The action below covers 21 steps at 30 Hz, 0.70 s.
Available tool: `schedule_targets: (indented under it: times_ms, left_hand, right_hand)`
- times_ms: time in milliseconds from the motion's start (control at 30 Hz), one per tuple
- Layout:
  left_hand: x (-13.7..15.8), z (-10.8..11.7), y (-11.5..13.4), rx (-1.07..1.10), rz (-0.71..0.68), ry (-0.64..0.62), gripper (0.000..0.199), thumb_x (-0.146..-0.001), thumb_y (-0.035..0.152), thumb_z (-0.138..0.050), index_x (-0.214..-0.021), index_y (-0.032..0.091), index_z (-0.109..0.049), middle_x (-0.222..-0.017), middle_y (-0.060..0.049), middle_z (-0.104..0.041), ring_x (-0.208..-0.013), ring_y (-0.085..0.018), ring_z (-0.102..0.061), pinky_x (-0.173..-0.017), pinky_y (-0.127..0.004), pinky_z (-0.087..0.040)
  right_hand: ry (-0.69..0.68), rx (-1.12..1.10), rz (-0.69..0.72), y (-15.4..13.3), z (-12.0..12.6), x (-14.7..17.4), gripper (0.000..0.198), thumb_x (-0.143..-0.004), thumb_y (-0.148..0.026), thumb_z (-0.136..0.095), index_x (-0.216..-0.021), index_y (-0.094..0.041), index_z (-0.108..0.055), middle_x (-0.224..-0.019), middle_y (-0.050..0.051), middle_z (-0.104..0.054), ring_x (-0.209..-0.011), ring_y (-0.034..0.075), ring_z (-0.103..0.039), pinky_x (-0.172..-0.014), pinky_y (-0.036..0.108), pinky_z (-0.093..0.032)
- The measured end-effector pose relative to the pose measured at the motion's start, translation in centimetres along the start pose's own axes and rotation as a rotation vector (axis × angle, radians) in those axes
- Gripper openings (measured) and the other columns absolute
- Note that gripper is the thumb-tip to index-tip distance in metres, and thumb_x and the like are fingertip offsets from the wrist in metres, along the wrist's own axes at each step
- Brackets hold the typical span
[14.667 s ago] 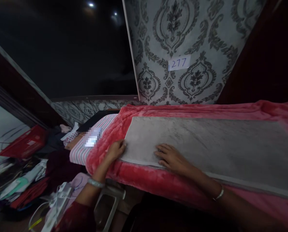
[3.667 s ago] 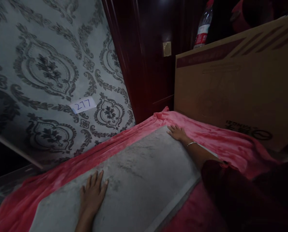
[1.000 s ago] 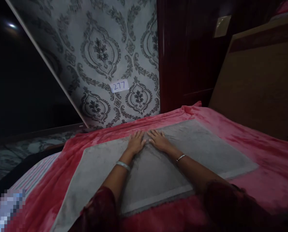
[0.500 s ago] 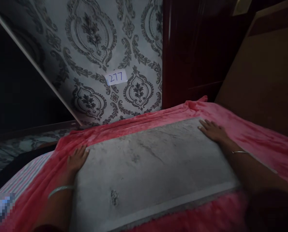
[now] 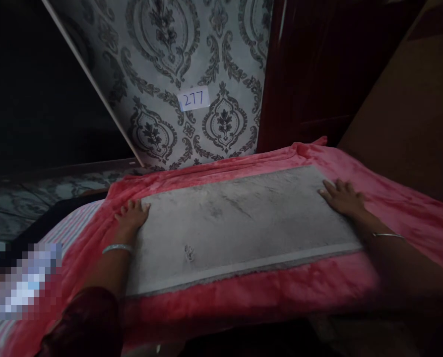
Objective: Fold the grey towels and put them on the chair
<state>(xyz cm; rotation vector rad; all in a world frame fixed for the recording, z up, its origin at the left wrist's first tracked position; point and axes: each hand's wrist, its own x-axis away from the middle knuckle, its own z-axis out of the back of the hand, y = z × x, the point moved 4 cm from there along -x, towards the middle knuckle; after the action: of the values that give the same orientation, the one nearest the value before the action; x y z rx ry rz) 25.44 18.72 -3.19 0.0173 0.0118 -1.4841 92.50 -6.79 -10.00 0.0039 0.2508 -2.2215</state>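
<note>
On the red blanket [image 5: 221,300], gray cloth [image 5: 239,228], long axis left-to-right.

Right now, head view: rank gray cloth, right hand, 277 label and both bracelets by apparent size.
1. Gray cloth
2. Right hand
3. 277 label
4. Left bracelet, right bracelet: too alike to rank

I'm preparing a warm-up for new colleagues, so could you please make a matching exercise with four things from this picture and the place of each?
Things:
1. Grey rectangular cloth
2. White paper label marked 277
3. Left hand
4. Right hand

Places:
A. At the grey cloth's end nearer the pale striped fabric
B. On the grey patterned wallpaper
C. At the grey cloth's opposite end
D. Between both hands, on the red plush blanket

Pairs: 1-D, 2-B, 3-A, 4-C
</note>
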Motion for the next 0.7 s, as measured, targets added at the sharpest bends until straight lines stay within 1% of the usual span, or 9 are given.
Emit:
schedule_targets:
  times_ms: [67, 133, 200, 300, 367, 433, 500, 567, 700]
  left_hand:
    - [1.2, 0.1, 2.3, -0.022, -0.132, 0.024, 0.071, -0.098, 0.057, -0.024, -0.156, 0.017, -0.035, -0.167, -0.014, -0.022, -0.152, -0.042, -0.016, -0.118, -0.069, -0.014]
    - [2.9, -0.3, 6.1, -0.046, -0.35, 0.001, 0.067, -0.1, 0.054, -0.027, -0.157, 0.02, -0.034, -0.167, -0.012, -0.024, -0.154, -0.035, -0.015, -0.121, -0.062, -0.013]
    - [5.2, -1.1, 10.4, -0.04, -0.549, -0.072, 0.065, -0.101, 0.053, -0.029, -0.158, 0.022, -0.03, -0.168, -0.011, -0.021, -0.155, -0.03, -0.016, -0.123, -0.057, -0.014]
    - [9.0, -2.0, 15.5, 0.002, -0.763, -0.093, 0.066, -0.1, 0.054, -0.036, -0.159, 0.026, -0.028, -0.168, -0.01, -0.018, -0.155, -0.033, -0.013, -0.122, -0.059, -0.013]
    - [11.6, -2.4, 17.4, 0.025, -0.923, -0.081, 0.067, -0.098, 0.055, -0.042, -0.158, 0.03, -0.03, -0.169, -0.008, -0.019, -0.155, -0.034, -0.011, -0.122, -0.06, -0.012]
    - [14.3, -2.6, 17.9, 0.045, -1.101, -0.087, 0.067, -0.097, 0.055, -0.045, -0.158, 0.032, -0.03, -0.168, -0.006, -0.019, -0.156, -0.034, -0.009, -0.123, -0.062, -0.009]
    - [16.8, -2.8, 17.1, 0.061, -1.251, -0.121, 0.067, -0.097, 0.055, -0.044, -0.158, 0.033, -0.028, -0.168, -0.004, -0.02, -0.156, -0.033, -0.005, -0.123, -0.063, -0.006]
    - [19.2, -2.9, 15.6, 0.084, -1.338, -0.184, 0.066, -0.098, 0.055, -0.042, -0.159, 0.034, -0.026, -0.168, -0.004, -0.019, -0.156, -0.032, -0.004, -0.123, -0.063, -0.004]
    - [23.8, -2.4, 12.5, 0.161, -1.389, -0.325, 0.066, -0.099, 0.058, -0.037, -0.159, 0.036, -0.019, -0.168, -0.003, -0.016, -0.156, -0.03, -0.007, -0.124, -0.06, -0.004]
  right_hand:
    - [-0.026, 0.036, 0.089, -3.4, -0.1, 0.6, 0.069, -0.101, -0.059, -0.018, -0.158, -0.023, -0.035, -0.165, 0.017, -0.021, -0.15, 0.042, -0.019, -0.109, 0.073, -0.025]
    - [-0.075, 0.053, 0.235, -8.3, -0.5, 1.5, 0.066, -0.101, -0.057, -0.018, -0.159, -0.028, -0.032, -0.167, 0.012, -0.021, -0.151, 0.038, -0.019, -0.113, 0.07, -0.022]
    - [-0.109, 0.054, 0.389, -13.6, -0.9, 2.9, 0.064, -0.102, -0.056, -0.021, -0.158, -0.029, -0.033, -0.166, 0.01, -0.022, -0.152, 0.035, -0.019, -0.116, 0.066, -0.021]
    - [-0.13, 0.017, 0.637, -20.4, -1.3, 6.2, 0.062, -0.102, -0.056, -0.029, -0.158, -0.03, -0.033, -0.166, 0.007, -0.022, -0.152, 0.033, -0.02, -0.119, 0.06, -0.019]
    - [-0.157, -0.033, 0.829, -23.3, -1.4, 9.3, 0.064, -0.102, -0.057, -0.033, -0.159, -0.031, -0.03, -0.167, 0.006, -0.02, -0.153, 0.033, -0.017, -0.12, 0.059, -0.016]
    - [-0.212, -0.087, 1.014, -24.6, -1.4, 12.8, 0.066, -0.101, -0.059, -0.036, -0.161, -0.031, -0.024, -0.167, 0.005, -0.018, -0.154, 0.032, -0.01, -0.121, 0.06, -0.011]
    - [-0.277, -0.14, 1.144, -24.3, -1.2, 16.4, 0.068, -0.102, -0.06, -0.036, -0.161, -0.03, -0.022, -0.167, 0.004, -0.017, -0.155, 0.03, -0.005, -0.122, 0.058, -0.007]
    - [-0.336, -0.198, 1.196, -23.0, -0.9, 19.8, 0.067, -0.102, -0.061, -0.037, -0.16, -0.031, -0.022, -0.167, 0.003, -0.017, -0.155, 0.028, -0.004, -0.124, 0.056, -0.005]
    - [-0.438, -0.323, 1.191, -20.0, 0.5, 24.9, 0.062, -0.103, -0.057, -0.039, -0.159, -0.036, -0.025, -0.167, 0.0, -0.019, -0.155, 0.024, -0.006, -0.125, 0.052, -0.004]
